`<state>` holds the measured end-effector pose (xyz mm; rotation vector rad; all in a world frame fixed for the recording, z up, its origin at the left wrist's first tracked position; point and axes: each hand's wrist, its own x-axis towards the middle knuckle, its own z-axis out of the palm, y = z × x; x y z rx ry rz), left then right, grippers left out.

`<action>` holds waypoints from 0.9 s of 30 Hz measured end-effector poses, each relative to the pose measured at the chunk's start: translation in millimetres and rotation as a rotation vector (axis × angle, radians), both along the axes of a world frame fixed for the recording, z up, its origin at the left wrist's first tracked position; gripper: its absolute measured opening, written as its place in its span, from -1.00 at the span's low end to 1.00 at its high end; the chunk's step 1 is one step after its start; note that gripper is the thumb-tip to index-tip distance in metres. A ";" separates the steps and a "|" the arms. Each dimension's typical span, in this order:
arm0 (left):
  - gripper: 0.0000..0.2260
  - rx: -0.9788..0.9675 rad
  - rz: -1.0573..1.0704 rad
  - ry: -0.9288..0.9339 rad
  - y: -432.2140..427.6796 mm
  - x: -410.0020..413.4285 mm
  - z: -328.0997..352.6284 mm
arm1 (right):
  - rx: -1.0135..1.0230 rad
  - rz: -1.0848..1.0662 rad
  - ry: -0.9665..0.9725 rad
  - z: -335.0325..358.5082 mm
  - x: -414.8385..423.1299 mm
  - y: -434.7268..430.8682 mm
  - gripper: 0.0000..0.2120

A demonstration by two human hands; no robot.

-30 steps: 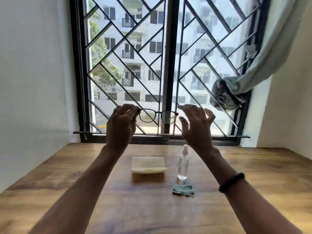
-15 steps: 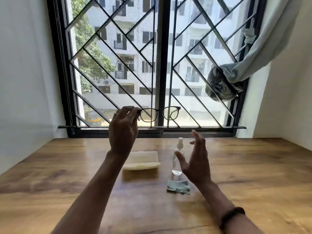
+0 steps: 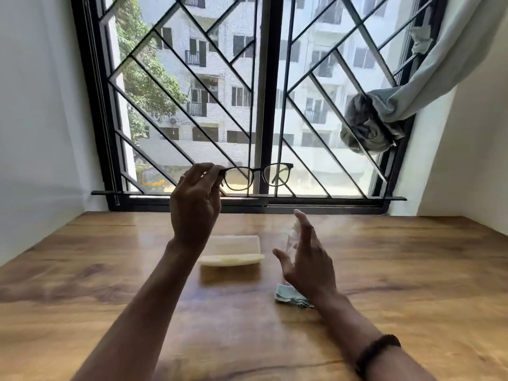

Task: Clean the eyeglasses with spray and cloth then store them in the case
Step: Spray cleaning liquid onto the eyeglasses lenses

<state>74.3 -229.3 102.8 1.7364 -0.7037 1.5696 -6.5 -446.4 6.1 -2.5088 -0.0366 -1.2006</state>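
My left hand (image 3: 193,204) holds dark-framed eyeglasses (image 3: 258,176) by their left end, raised in front of the window. My right hand (image 3: 308,259) hovers open over the table, fingers spread, just in front of a small clear spray bottle (image 3: 292,239) that it partly hides. I cannot tell whether the fingers touch the bottle. A pale cream glasses case (image 3: 232,254) lies on the wooden table (image 3: 82,284) between my arms. A folded grey-green cloth (image 3: 288,296) lies under my right wrist.
A black window frame with a diagonal metal grille (image 3: 192,86) stands behind the table's far edge. A knotted grey curtain (image 3: 368,125) hangs at the upper right. White walls close both sides.
My right hand let go of the glasses' right end and dropped down toward the spray bottle. My left hand keeps the glasses up. The camera tilted down slightly.
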 end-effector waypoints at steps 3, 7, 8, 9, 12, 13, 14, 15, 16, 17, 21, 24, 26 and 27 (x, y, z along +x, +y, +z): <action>-0.84 -0.029 -0.005 0.008 4.6 -1.3 -0.1 | 0.011 0.005 0.007 -5.2 1.8 1.0 -0.01; -0.83 -0.040 -0.011 0.014 11.9 -2.2 -1.8 | 0.036 -0.022 0.001 -6.0 0.6 4.9 0.00; -0.83 -0.041 -0.008 0.015 13.4 -3.0 -2.3 | 0.042 -0.029 0.001 -5.8 -0.4 6.5 -0.01; -0.82 -0.044 -0.002 0.012 14.8 -3.8 -2.6 | 0.043 -0.033 0.002 -5.9 -0.8 7.4 -0.01; -0.83 -0.050 0.002 0.015 18.0 -5.7 -4.6 | 0.045 -0.054 0.009 -6.8 -1.1 7.6 -0.01; -0.83 -0.053 -0.001 0.022 19.1 -5.7 -5.5 | 0.058 -0.054 0.008 -7.2 -1.1 7.5 -0.02; -0.83 -0.059 -0.005 0.031 20.4 -5.7 -6.1 | 0.072 -0.048 0.002 -7.5 -1.1 7.5 -0.03; -0.83 -0.065 -0.007 0.042 21.7 -5.2 -6.7 | 0.082 -0.036 -0.006 -7.6 -1.2 7.8 -0.04; -0.84 -0.069 -0.007 0.050 22.2 -4.6 -7.6 | 0.083 -0.016 -0.015 -7.2 -1.5 7.7 -0.05; -0.84 -0.072 -0.003 0.053 22.7 -4.2 -8.4 | 0.074 0.010 -0.025 -5.9 -1.5 7.4 -0.06; -0.84 -0.054 0.018 0.058 22.3 -3.2 -13.0 | 0.031 0.119 -0.117 18.8 -5.9 10.2 -0.07; -0.85 -0.045 0.034 0.058 23.3 -1.9 -13.7 | 0.018 0.220 -0.242 50.4 -20.0 29.5 -0.12; -0.86 -0.042 0.039 0.045 24.4 -2.1 -13.2 | 0.006 0.312 -0.295 66.3 -30.7 52.1 -0.14; -0.86 -0.039 0.041 0.040 24.8 -2.2 -12.8 | -0.007 0.370 -0.306 71.5 -34.8 64.7 -0.14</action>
